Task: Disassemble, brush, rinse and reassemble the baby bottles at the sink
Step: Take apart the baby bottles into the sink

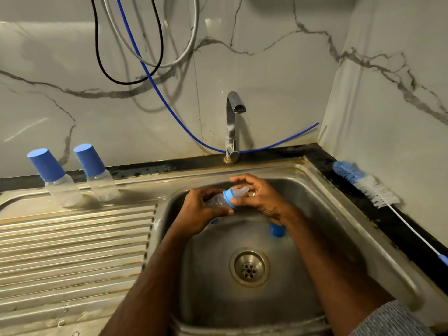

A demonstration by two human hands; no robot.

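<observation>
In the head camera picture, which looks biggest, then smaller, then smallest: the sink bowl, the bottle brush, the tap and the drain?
1. Sink bowl
2. Bottle brush, long but thin
3. Tap
4. Drain
The tap and drain look close in size, and the drain is nearer the camera, so their order is unsure.

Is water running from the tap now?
No, the tap spout shows no stream above the sink, where both hands hold a bottle.
</observation>
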